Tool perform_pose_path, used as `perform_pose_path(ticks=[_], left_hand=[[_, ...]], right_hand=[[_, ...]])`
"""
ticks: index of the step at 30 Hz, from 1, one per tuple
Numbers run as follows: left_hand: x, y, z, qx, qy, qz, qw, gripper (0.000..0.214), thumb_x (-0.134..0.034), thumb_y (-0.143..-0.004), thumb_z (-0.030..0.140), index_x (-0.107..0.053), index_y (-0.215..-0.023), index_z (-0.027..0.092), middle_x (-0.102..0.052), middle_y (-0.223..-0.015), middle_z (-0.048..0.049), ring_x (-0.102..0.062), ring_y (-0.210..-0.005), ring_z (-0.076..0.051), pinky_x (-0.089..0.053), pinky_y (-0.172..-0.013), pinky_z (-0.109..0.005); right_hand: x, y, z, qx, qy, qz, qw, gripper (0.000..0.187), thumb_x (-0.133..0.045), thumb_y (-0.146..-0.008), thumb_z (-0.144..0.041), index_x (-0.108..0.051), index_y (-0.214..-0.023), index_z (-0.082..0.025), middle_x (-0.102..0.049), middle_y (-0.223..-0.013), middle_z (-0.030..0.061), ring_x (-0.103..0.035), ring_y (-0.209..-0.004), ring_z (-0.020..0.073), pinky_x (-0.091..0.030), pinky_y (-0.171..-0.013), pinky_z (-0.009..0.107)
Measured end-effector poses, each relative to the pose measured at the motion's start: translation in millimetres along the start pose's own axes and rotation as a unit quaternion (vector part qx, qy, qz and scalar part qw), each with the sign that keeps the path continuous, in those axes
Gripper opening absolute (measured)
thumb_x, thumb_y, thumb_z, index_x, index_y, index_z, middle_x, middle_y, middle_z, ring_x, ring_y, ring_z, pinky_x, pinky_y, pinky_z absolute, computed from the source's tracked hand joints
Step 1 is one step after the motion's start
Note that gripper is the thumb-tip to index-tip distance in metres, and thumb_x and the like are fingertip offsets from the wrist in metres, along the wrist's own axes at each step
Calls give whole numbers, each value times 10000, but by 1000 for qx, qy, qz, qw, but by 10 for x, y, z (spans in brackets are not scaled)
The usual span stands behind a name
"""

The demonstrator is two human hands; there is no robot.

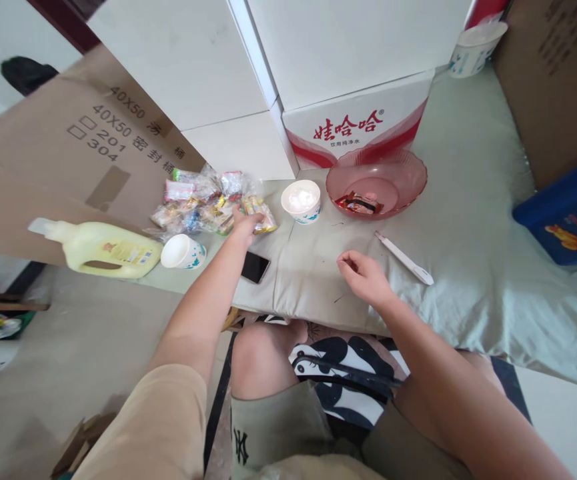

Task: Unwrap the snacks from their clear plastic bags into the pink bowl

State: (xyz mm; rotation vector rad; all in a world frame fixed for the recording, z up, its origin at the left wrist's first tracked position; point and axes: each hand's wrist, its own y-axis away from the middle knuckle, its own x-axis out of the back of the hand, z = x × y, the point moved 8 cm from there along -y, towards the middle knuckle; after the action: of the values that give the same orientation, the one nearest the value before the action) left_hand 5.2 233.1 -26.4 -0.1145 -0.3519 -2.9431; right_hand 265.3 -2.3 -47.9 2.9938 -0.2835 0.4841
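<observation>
My left hand reaches into a pile of clear-wrapped snacks on the cloth. Its thumb and fingers close on a yellow snack packet at the pile's right edge. Below that hand lies a dark phone. My right hand hovers near the cloth's front part with curled fingers, and nothing shows in them. To its right is a white utility knife. A pink translucent bowl beyond it holds a few wrapped pieces in red and brown.
A paper cup with white contents stands left of the bowl. Another paper cup sits by a yellow jug lying on its side. Cartons line the back. At right are a blue container and a far cup.
</observation>
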Motion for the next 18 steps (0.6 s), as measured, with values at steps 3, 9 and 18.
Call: perform_pose_path(ticks=[3, 9, 18], left_hand=[[65, 367, -19, 49, 52, -32, 997, 555, -672, -636, 21, -584, -1151, 208, -706, -878, -23, -720, -841, -215, -605, -821, -377], [-297, 1416, -352, 118, 181, -226, 950, 645, -693, -619, 106, -588, -1247, 209, -767, -989, -71, -749, -952, -266, -609, -851, -451], [-1333, 2224, -877, 164, 58, -438, 882, 955, -934, -492, 154, -522, -1347, 262, -733, -1037, -31, -726, -901, -220, -578, -815, -343]], right_hand=[[3, 22, -13, 4, -11, 0, 1000, 219, -484, -815, -402, -606, -782, -224, -607, -623, 2, -556, -604, 167, -415, -623, 300], [-61, -1, 112, -18, -115, 12, 993, 237, -559, -807, -422, -636, -926, -233, -724, -870, 36, -660, -746, 192, -515, -730, 342], [333, 1, 83, 64, -170, 74, 981, 379, -614, -800, -343, -642, -1162, -231, -741, -1143, 58, -691, -1040, 237, -536, -981, 433]])
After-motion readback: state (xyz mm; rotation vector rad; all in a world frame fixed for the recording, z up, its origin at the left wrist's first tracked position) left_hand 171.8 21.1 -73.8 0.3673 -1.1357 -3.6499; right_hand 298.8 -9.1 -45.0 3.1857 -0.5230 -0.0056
